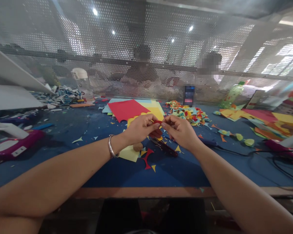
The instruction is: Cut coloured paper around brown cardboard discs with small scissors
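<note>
A small folded red piece (pixel 158 122), thin like the coloured sheets, is pinched between the fingertips of both hands over the middle of the table. My left hand (pixel 140 128), with a silver bangle at the wrist, is closed on its left end. On the other end, my right hand (pixel 182 130) is closed too. Beneath them lies a dark reddish-handled tool (pixel 169 149), its upper end partly hidden. Near my left wrist are a pale yellow sheet (pixel 129 153) and a small brown lump (pixel 137 147). Red cut scraps (pixel 147 159) lie nearby.
Behind my hands are a red sheet (pixel 129 109) on other coloured sheets and a pile of small colourful pieces (pixel 192 115). A phone (pixel 188 96) stands against the perforated screen (pixel 107 48). Purple devices (pixel 17 144) and a cable (pixel 236 153) flank the blue table.
</note>
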Tool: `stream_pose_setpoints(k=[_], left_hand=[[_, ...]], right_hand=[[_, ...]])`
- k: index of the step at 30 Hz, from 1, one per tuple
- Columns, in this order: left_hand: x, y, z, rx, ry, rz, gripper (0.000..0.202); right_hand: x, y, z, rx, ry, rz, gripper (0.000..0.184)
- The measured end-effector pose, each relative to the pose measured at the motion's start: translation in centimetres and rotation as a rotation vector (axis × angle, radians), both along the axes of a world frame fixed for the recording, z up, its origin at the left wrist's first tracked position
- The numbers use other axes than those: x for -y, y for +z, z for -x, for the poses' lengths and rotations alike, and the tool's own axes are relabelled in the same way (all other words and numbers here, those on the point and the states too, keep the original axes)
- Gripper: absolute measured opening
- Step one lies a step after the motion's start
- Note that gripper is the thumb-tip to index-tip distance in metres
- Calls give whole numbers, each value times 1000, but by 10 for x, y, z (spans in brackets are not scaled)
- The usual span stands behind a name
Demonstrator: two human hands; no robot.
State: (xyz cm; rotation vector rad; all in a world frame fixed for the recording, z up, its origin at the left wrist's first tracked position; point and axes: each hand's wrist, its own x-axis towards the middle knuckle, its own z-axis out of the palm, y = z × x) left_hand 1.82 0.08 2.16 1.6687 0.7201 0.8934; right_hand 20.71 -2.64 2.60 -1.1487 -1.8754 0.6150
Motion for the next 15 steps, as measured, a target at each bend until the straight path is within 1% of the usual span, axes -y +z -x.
stream_pose_setpoints(k=[5, 9, 12, 15], left_hand=[[1, 1, 0, 46, -2, 26, 19], [1, 4, 2, -23, -37, 49, 22], [0, 6, 5, -136, -36, -23, 16], [-2, 7, 8, -175, 45, -151, 11]], right_hand=[[0, 0, 0, -5, 15, 2, 19], [-2, -3, 1, 47, 3, -40, 20], [-2, -6, 2, 99, -10, -68, 21], [-2, -7, 2, 122, -7, -75, 22]])
